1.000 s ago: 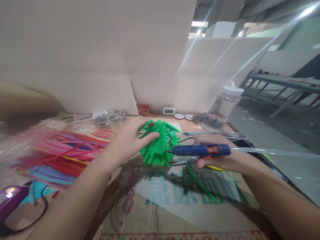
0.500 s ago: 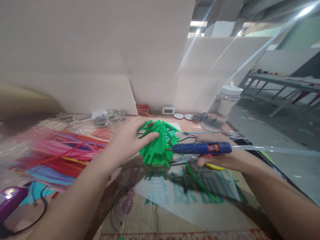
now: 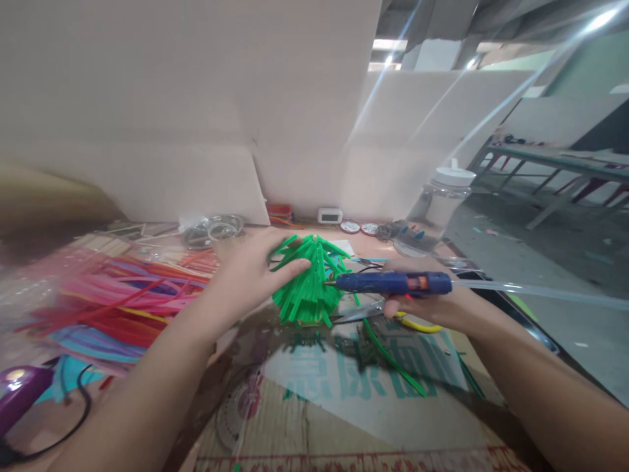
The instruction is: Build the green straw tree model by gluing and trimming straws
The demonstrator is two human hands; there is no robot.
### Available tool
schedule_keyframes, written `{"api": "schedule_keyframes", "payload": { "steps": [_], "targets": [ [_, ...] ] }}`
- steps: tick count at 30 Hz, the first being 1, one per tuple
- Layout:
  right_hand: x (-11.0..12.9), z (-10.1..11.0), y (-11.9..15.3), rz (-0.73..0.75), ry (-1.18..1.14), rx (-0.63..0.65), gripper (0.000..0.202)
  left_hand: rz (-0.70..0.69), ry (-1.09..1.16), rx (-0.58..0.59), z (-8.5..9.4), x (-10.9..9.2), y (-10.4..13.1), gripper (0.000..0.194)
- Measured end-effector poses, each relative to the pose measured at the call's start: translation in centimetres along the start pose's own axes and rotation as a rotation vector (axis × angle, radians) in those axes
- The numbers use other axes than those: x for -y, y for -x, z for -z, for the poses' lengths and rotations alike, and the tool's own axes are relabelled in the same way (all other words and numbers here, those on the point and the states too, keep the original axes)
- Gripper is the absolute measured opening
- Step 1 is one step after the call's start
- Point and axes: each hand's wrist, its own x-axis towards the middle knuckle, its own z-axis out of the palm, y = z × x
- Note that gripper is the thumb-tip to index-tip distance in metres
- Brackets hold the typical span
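A cone-shaped green tree of pipe cleaners (image 3: 310,288) stands at the middle of the work surface. My left hand (image 3: 263,265) grips its upper left side, with the thumb across the front and the other fingers partly hidden behind. In my right hand (image 3: 417,267) is a blue hot glue gun (image 3: 378,283), held sideways. Its nozzle points left and meets, or nearly meets, the tree's right side. A clear glue stick (image 3: 515,288) sticks out of the gun's back end. Scissors with yellow handles (image 3: 417,326) lie beneath the gun, beside a loose green pipe cleaner (image 3: 393,360).
Colourful pipe cleaners (image 3: 132,295) are heaped at the left, near a purple tool (image 3: 22,393) with a black cord. A clear bottle with a white lid (image 3: 445,196) stands back right. Along the board wall sit a small white digital clock (image 3: 329,216) and tape rolls (image 3: 350,227).
The glue gun has shifted slightly left and up along the tree's right side. My left hand keeps its hold, and the tree stays in place.
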Motion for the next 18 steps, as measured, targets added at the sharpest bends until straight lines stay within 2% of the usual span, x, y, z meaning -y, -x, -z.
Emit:
{"api": "schedule_keyframes", "payload": {
  "steps": [18],
  "targets": [
    [0.43,-0.9,-0.09,-0.019,-0.134,-0.122,0.037,-0.008,-0.027,0.001,-0.04,-0.12,-0.04,0.041]
  ]
}}
